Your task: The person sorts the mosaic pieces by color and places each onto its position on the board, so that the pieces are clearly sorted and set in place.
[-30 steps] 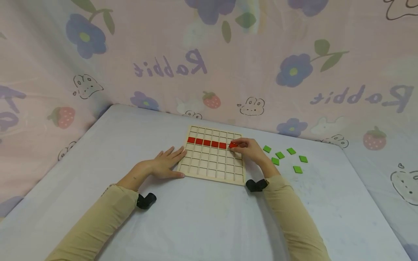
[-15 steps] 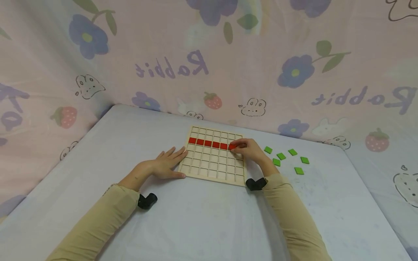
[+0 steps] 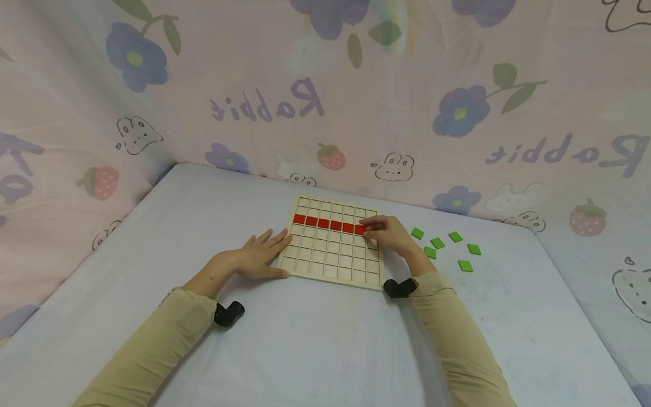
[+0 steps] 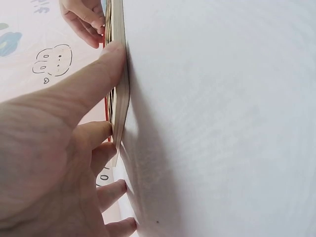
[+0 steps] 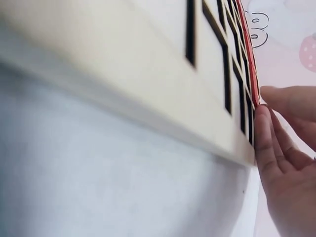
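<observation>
The pale wooden grid board (image 3: 330, 255) is lying flat, slightly turned; six red square tiles (image 3: 335, 225) are running in one straight row across it, nearer its far edge, the right-end tile (image 3: 359, 229) being partly hidden.

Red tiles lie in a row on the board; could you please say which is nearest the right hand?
The rightmost red tile, which the right hand touches; the other five lie farther off, toward the left hand.
</observation>
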`<action>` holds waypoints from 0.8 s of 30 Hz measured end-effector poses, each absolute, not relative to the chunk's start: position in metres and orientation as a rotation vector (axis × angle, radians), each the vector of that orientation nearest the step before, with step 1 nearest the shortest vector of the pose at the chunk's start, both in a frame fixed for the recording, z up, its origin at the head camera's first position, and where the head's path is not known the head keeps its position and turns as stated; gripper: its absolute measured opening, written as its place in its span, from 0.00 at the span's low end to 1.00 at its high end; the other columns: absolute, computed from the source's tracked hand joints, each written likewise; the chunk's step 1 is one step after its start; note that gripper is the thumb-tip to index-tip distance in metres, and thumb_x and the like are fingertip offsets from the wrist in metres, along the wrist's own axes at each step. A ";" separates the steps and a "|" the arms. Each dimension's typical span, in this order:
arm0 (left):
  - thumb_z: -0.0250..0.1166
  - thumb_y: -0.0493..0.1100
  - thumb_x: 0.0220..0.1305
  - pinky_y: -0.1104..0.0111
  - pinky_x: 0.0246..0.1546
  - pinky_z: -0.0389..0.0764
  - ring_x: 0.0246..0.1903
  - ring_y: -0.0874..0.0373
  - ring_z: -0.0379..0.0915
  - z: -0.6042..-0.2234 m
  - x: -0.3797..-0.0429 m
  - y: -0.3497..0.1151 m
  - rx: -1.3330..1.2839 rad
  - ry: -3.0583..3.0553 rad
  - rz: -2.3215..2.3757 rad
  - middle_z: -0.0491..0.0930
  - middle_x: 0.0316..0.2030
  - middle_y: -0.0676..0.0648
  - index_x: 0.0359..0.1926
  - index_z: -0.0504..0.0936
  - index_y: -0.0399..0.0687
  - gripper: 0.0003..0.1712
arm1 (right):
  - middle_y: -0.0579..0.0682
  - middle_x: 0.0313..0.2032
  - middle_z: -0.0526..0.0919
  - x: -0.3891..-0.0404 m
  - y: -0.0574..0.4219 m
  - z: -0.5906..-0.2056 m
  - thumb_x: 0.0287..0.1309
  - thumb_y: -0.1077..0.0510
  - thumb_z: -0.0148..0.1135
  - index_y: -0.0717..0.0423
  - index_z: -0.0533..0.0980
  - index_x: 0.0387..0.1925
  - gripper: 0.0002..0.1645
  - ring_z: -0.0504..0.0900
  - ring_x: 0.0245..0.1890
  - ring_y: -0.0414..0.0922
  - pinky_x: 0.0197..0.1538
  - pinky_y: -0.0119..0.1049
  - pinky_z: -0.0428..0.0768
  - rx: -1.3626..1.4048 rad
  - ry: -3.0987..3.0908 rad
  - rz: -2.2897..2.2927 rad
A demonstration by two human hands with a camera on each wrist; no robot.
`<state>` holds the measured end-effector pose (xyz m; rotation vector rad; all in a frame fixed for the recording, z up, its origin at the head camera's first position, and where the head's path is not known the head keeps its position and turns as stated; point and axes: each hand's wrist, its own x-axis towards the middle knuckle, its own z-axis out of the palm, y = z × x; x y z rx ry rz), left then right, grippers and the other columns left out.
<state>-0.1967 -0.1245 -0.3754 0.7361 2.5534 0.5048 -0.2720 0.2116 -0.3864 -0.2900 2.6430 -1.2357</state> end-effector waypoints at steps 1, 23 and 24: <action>0.58 0.57 0.67 0.37 0.68 0.35 0.73 0.34 0.27 -0.375 -0.197 -0.124 0.736 2.554 0.507 0.36 0.76 0.39 0.75 0.43 0.41 0.49 | 0.60 0.52 0.81 -0.272 0.212 -0.387 0.59 0.62 0.62 0.61 0.77 0.56 0.22 0.78 0.51 0.51 0.58 0.44 0.73 -0.281 2.638 -1.246; 0.58 0.57 0.67 0.37 0.68 0.35 0.73 0.33 0.27 -0.375 -0.196 -0.126 0.731 2.553 0.516 0.36 0.76 0.39 0.75 0.42 0.41 0.49 | 0.61 0.56 0.78 -0.254 0.238 -0.381 0.60 0.55 0.63 0.60 0.74 0.58 0.26 0.77 0.56 0.55 0.57 0.46 0.74 -0.192 2.670 -1.426; 0.58 0.57 0.67 0.37 0.68 0.34 0.73 0.33 0.27 -0.375 -0.197 -0.126 0.733 2.552 0.515 0.35 0.76 0.39 0.75 0.42 0.40 0.49 | 0.61 0.55 0.79 -0.253 0.240 -0.381 0.60 0.55 0.64 0.59 0.75 0.58 0.25 0.77 0.56 0.55 0.57 0.46 0.74 -0.187 2.686 -1.418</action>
